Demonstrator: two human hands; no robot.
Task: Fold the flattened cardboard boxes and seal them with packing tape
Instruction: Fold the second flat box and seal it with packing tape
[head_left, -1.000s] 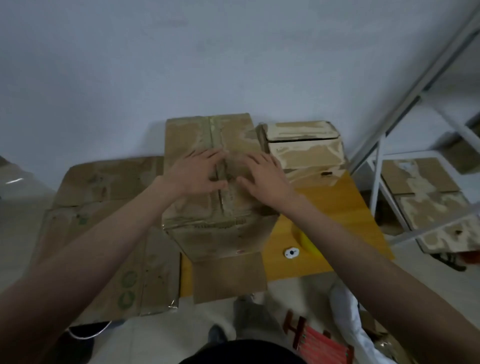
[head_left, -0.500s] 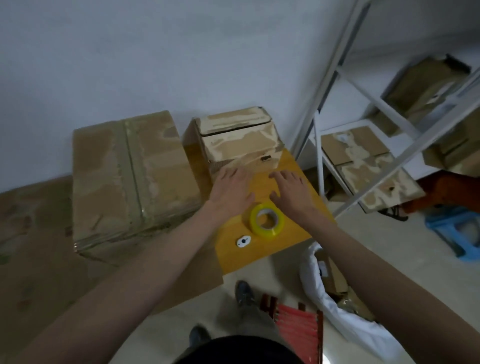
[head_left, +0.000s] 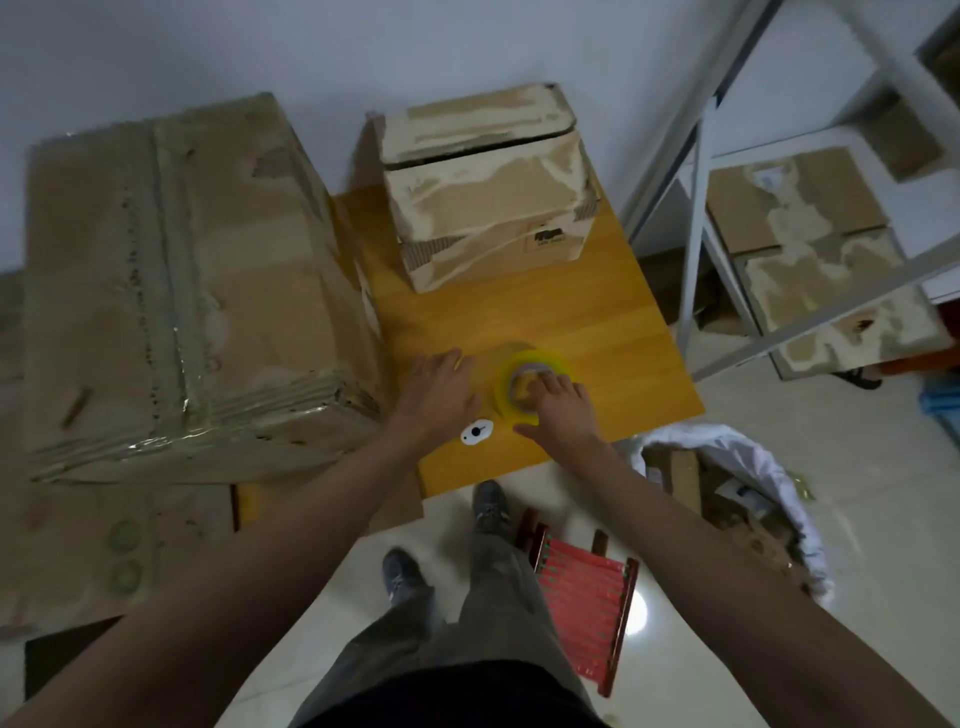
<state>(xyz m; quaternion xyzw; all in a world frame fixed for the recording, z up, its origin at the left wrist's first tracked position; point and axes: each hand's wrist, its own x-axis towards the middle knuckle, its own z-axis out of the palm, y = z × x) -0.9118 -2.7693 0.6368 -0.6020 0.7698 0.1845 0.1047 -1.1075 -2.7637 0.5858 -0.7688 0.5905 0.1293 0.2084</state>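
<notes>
A yellow roll of packing tape (head_left: 524, 364) lies on the orange-brown table (head_left: 571, 322). My right hand (head_left: 558, 410) is on the roll, fingers curled over its near rim and into its hole. My left hand (head_left: 439, 392) lies flat on the table just left of the roll, fingers straight. A large folded cardboard box (head_left: 176, 280) with a taped seam stands at the left, touching the table. A smaller taped box (head_left: 488, 187) stands at the table's back.
A small white oval object (head_left: 475, 432) lies on the table by my left wrist. Flattened cardboard (head_left: 104, 545) covers the lower left. A grey metal shelf (head_left: 810, 218) holding cardboard stands right. A white sack (head_left: 737, 499) and a red stool (head_left: 582, 587) are on the floor.
My hands left the big box's top and came right to the table. The right hand has moved onto the tape roll; the left has slid down beside it.
</notes>
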